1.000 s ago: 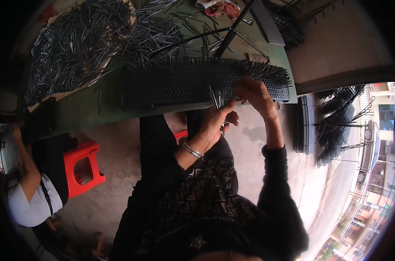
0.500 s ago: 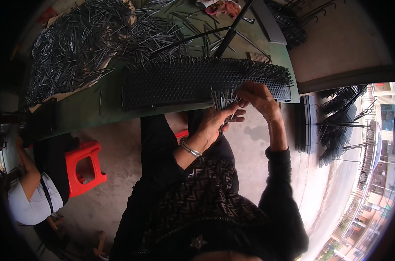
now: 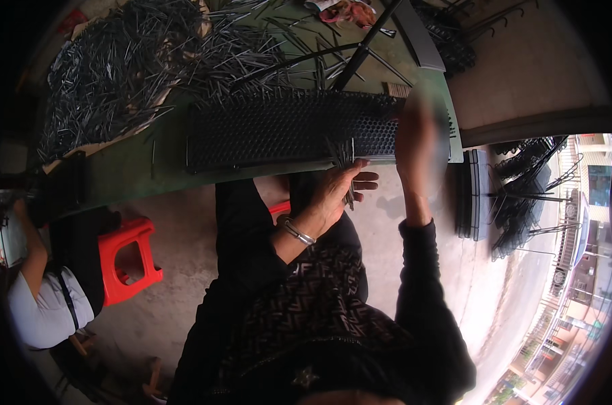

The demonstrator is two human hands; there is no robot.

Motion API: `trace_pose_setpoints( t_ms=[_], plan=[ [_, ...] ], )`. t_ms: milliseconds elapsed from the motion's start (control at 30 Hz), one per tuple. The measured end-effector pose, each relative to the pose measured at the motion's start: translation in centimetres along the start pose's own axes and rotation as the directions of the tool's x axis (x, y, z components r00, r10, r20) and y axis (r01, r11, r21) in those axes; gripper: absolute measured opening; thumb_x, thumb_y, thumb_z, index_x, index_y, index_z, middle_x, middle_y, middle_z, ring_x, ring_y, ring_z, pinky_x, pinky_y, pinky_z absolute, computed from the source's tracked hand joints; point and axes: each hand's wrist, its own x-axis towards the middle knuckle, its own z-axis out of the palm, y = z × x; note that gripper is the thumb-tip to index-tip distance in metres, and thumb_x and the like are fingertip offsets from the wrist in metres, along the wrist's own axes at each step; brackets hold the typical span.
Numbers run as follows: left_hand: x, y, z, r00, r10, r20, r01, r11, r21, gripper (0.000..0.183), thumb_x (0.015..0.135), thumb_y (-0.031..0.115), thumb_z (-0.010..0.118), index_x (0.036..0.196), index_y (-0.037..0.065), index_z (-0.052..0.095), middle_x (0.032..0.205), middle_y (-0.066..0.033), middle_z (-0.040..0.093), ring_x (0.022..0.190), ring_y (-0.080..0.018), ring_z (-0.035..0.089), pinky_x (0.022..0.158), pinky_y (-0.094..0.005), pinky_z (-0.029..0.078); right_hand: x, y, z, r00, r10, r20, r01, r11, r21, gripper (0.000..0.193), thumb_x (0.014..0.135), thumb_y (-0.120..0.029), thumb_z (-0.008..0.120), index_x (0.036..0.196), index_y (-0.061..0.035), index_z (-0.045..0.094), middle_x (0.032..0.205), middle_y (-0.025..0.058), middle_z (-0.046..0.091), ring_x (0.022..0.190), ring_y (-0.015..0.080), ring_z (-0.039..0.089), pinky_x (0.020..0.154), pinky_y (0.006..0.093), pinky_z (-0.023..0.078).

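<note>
A bunch of thin dark metal rods rises out of my left hand, whose thumb and palm close around it at the table's front edge. My right hand is smeared by motion over the right end of a long black perforated tray. Its fingers cannot be made out, nor whether it holds anything. The tray is covered in rows of small round holes. Rods stand upright along its far edge and at its right end, partly hidden behind my right hand.
A large heap of loose dark rods covers the left of the green table. A black metal stand lies across the back. Beside the table are a red stool, a seated person and black racks on the right.
My right hand has moved from beside the rod bunch up and right, over the tray's right end. My left hand keeps its place with the bunch.
</note>
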Motion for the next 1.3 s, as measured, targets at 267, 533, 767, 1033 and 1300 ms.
trace_pose_setpoints(
  t_ms=[267, 533, 767, 1033, 1300],
  plan=[
    [1.0, -1.0, -0.8, 0.999, 0.044, 0.027, -0.040, 0.991, -0.126, 0.027, 0.099, 0.023, 0.053, 0.110, -0.001, 0.061, 0.100, -0.0155, 0.068, 0.093, -0.0257, 0.069, 0.079, -0.0393, 0.056, 0.0, -0.3, 0.4, 0.995, -0.095, -0.012, 0.094, 0.991, -0.097, 0.004, 0.092, -0.006, 0.058, 0.094, -0.0050, 0.060, 0.077, 0.0131, 0.062, 0.069, 0.0299, 0.062, 0.063, 0.0378, 0.048],
    [1.1, -1.1, -0.6, 0.999, 0.035, -0.041, -0.042, 0.985, -0.166, 0.025, 0.099, 0.021, 0.053, 0.105, -0.002, 0.060, 0.099, -0.0177, 0.068, 0.093, -0.0292, 0.068, 0.085, -0.0428, 0.056, 0.0, 0.0, 0.1, 0.995, -0.082, 0.051, 0.087, 0.990, -0.111, 0.009, 0.094, -0.005, 0.056, 0.099, -0.0023, 0.063, 0.078, 0.0084, 0.065, 0.069, 0.0163, 0.064, 0.064, 0.0285, 0.049],
    [0.5, -0.6, -0.2, 0.999, 0.020, -0.045, -0.026, 0.989, -0.144, 0.023, 0.100, 0.022, 0.051, 0.104, 0.000, 0.059, 0.100, -0.0172, 0.066, 0.093, -0.0287, 0.067, 0.080, -0.0442, 0.058, -0.2, 0.8, 0.3, 0.982, 0.046, 0.182, -0.027, 0.994, -0.103, 0.011, 0.092, -0.010, 0.059, 0.100, -0.0044, 0.064, 0.077, 0.0084, 0.065, 0.068, 0.0179, 0.064, 0.063, 0.0288, 0.049],
    [0.5, -0.9, -0.8, 0.997, -0.031, -0.068, 0.023, 0.994, -0.111, 0.028, 0.100, 0.028, 0.052, 0.108, 0.002, 0.056, 0.099, -0.0170, 0.066, 0.093, -0.0285, 0.067, 0.077, -0.0431, 0.059, 0.1, 0.0, 1.0, 0.989, -0.059, 0.135, 0.106, 0.921, -0.374, 0.014, 0.093, -0.019, 0.059, 0.102, -0.0114, 0.067, 0.091, 0.0122, 0.061, 0.080, 0.0283, 0.062, 0.067, 0.0376, 0.050],
    [0.2, -0.4, -0.7, 0.999, 0.040, 0.011, -0.039, 0.995, -0.090, 0.030, 0.098, 0.031, 0.058, 0.105, 0.001, 0.060, 0.072, -0.0007, 0.053, 0.059, -0.0081, 0.047, 0.050, -0.0227, 0.038, -0.5, 0.5, 1.0, 0.975, -0.098, 0.200, 0.191, 0.830, -0.524, 0.023, 0.094, -0.024, 0.060, 0.113, -0.0155, 0.068, 0.104, 0.0118, 0.060, 0.082, 0.0285, 0.063, 0.070, 0.0378, 0.051]
  ],
)
